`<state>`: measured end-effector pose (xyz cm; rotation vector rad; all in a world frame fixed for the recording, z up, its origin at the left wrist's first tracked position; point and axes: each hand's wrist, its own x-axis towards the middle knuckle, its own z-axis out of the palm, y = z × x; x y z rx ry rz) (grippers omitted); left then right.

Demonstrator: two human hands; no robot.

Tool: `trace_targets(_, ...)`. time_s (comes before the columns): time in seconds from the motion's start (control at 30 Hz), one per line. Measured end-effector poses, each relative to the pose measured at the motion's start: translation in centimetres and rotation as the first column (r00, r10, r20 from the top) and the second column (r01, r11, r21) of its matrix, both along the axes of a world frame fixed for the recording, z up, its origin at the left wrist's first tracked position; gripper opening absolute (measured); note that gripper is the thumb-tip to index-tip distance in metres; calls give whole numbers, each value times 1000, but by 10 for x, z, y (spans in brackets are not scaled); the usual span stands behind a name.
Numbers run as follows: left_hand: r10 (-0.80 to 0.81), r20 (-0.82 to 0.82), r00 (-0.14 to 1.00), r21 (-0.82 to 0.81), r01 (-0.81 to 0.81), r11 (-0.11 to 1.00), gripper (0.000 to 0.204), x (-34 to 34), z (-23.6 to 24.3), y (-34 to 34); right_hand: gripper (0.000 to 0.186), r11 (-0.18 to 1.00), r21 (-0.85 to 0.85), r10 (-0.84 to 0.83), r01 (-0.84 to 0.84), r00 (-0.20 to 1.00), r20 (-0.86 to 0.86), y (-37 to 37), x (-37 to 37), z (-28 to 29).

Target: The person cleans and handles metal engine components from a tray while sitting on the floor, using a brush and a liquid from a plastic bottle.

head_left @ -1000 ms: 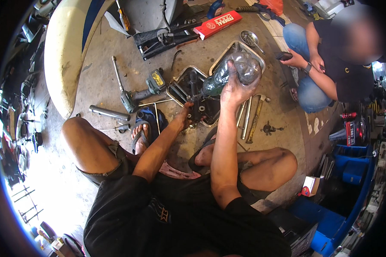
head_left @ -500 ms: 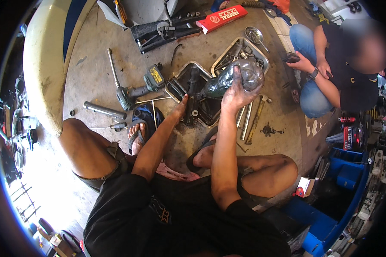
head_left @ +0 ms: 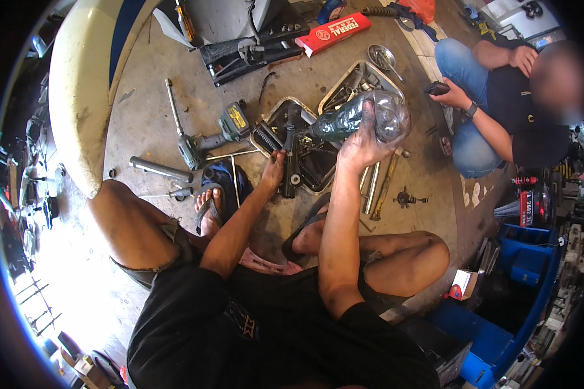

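Stained floor (head_left: 150, 107) spreads round us in the head view, with a drill (head_left: 233, 120) at 10 o'clock and a co-worker (head_left: 464, 65), phone (head_left: 437, 89) in hand, at 2. Our right hand (head_left: 368, 148) is clamped on a bottle (head_left: 344, 121) near its base, and the bottle lies at 2 o'clock from our left hand (head_left: 274, 171). Its long axis runs roughly from 3 to 9, the neck aimed at 9, toward a dark tube (head_left: 292, 149). That tube runs near enough from 12 to 6 over a metal tray (head_left: 272, 109), so the two lie crosswise; our left hand is the nearer one to it, at its 9 o'clock side. Our left fingers seem to touch it there, but whether they close around it we cannot tell. Where the neck ends is too dark to make out, so contact with the tube stays uncertain. Our right fingers are partly hidden behind the bottle, which also covers some of a second tray (head_left: 363, 63) at 1 o'clock, and glare washes out the floor toward 8.
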<state>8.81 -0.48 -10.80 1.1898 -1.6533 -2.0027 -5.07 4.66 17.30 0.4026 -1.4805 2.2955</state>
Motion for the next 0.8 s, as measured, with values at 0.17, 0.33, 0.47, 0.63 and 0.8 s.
trace_targets(0.17,17,-197,980,387,62,920,14,-10,62,22,65,998,-65,-14,13,1000,-18,9,2,18)
trace_targets(0.33,31,-370,928,485,165,859,32,-15,102,29,66,997,-70,-31,29,999,-21,15,6,30)
trace_targets(0.47,-53,-416,908,477,267,837,58,-13,139,23,67,996,-82,-22,20,1000,-20,20,6,33)
trace_targets(0.63,-45,-587,809,452,373,810,61,-9,142,10,67,999,-46,-17,16,1000,-10,22,11,39)
trace_targets(0.8,-272,-182,945,193,306,932,65,-33,154,6,64,997,-30,-66,65,998,-20,30,2,37)
